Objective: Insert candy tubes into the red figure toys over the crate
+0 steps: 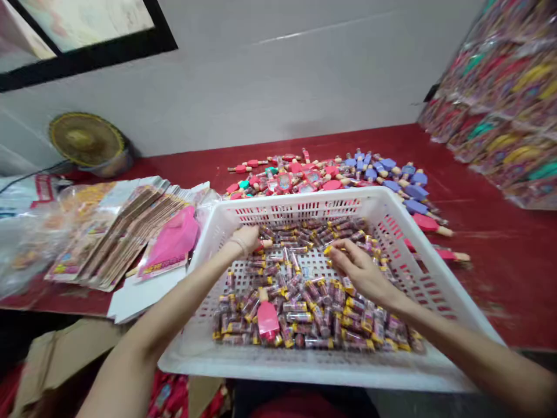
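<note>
Over a white plastic basket (278, 371), both my hands reach in among many small clear tubes (300, 306) with yellow caps and dark purplish contents. Near the back left of the basket, my left hand (246, 238) is closed around a red piece with a beige end (264, 244), mostly hidden by the fingers. Toward the back right, my right hand (359, 268) pinches a yellow-capped tube (329, 250) between thumb and fingers. On top of the tubes at the front lies a pink popsicle-shaped piece (267, 319) with a beige stub.
Behind the basket, red pieces (296, 169) and blue pieces (415, 191) are heaped on the red table (491, 244). Printed cards (117, 232) and a pink sheet (174, 235) lie left. Bagged goods (513, 98) are stacked right. A round fan (87, 139) stands back left.
</note>
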Demonstrator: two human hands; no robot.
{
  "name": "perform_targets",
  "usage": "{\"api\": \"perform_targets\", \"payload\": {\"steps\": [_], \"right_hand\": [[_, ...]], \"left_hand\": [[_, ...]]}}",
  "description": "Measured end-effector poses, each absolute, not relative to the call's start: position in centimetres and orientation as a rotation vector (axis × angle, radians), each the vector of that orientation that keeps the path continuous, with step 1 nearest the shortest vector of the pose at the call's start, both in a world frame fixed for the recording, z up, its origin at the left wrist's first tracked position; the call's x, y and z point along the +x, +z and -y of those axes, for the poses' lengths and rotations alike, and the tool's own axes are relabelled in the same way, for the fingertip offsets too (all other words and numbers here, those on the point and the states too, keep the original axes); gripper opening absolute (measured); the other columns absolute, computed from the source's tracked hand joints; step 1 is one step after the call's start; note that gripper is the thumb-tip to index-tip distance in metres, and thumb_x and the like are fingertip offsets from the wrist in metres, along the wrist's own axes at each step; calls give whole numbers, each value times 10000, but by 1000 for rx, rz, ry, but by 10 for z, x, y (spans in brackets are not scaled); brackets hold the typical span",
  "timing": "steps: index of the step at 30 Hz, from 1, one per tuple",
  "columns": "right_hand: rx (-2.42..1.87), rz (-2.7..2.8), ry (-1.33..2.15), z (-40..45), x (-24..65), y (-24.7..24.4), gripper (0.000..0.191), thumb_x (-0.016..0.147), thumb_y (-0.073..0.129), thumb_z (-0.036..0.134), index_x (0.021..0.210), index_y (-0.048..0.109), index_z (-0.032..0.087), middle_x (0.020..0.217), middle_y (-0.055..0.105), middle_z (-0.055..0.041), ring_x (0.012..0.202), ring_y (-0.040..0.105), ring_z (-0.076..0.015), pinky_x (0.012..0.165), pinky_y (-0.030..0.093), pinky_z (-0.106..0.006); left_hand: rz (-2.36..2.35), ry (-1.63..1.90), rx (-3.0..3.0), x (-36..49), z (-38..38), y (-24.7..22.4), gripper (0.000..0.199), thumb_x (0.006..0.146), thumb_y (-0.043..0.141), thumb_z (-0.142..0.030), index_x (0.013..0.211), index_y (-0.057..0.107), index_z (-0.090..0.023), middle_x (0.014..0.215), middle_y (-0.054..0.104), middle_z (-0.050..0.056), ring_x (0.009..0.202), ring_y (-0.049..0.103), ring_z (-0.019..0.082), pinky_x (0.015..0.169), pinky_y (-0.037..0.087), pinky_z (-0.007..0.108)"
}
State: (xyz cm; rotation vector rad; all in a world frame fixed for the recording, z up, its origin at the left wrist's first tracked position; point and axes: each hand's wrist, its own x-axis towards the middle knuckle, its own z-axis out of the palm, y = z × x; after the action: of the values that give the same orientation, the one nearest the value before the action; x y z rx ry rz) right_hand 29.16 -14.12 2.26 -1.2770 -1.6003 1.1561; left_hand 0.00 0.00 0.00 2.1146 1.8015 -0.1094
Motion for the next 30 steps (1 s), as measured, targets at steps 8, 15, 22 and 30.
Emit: {"api": "perform_targets", "payload": {"steps": [8, 15, 22, 30], "right_hand": [[-1117, 1821, 1163, 145, 285, 13, 235, 843, 613, 229, 1041, 492, 199, 945, 597, -25, 883, 576, -180, 790, 453, -309], [-1133, 1938, 964, 152, 279, 17, 214, 902, 558, 233, 1111, 568, 188, 995, 645, -47, 856, 604, -179, 750, 478, -308], [-999, 2240, 25, 158, 273, 17, 200, 955, 497, 215, 1075, 560, 69, 788, 649, -96, 681, 623, -201, 586, 486, -313], [-877, 2387, -303, 168, 272, 32, 208, 934, 523, 153, 1085, 556, 15, 829, 665, -142, 741, 645, -231, 635, 510, -343]], "left_hand": [[-1527, 122, 1956, 21, 61, 14, 377, 807, 625, -343, 1090, 593, -96, 1031, 666, 140, 967, 627, 263, 827, 493, 345], [-925, 719, 951, 60, 124, 46, 455, 716, 774, -347, 1063, 636, -86, 1041, 670, 148, 935, 644, 250, 820, 536, 363], [-937, 753, 789, 60, 135, 39, 315, 749, 765, -319, 955, 687, -94, 939, 678, 119, 868, 638, 197, 785, 539, 309], [-847, 682, 832, 55, 139, 48, 218, 772, 743, -310, 822, 691, -105, 783, 651, 67, 742, 604, 134, 726, 514, 240]]}}
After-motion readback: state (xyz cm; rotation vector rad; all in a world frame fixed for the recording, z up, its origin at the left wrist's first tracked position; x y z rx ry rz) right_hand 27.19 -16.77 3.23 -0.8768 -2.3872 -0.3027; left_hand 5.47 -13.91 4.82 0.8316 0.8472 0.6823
